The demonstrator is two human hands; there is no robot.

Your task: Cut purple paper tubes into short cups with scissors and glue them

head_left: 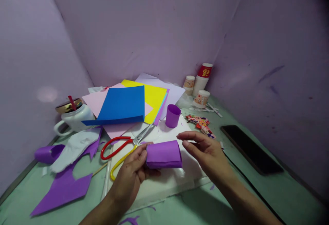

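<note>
My left hand (136, 166) is closed around the left end of a purple paper tube (164, 154), which lies sideways above a white board (144, 194). Just right of the tube's open end, my right hand (203, 149) hangs with its fingers slightly bent and apart, holding nothing. Scissors (128, 146) with one red and one yellow handle lie beside my left hand, blades pointing away. Behind the held tube stands a smaller purple paper cup shape (173, 116), upright on the board.
Coloured sheets, topped by a blue sheet (123, 103), lie at the back. At left are a white mug (77, 117), a white cloth (74, 149) and purple paper scraps (64, 189). A phone (250, 148), paper cups (202, 99) and a cable (246, 180) are at right.
</note>
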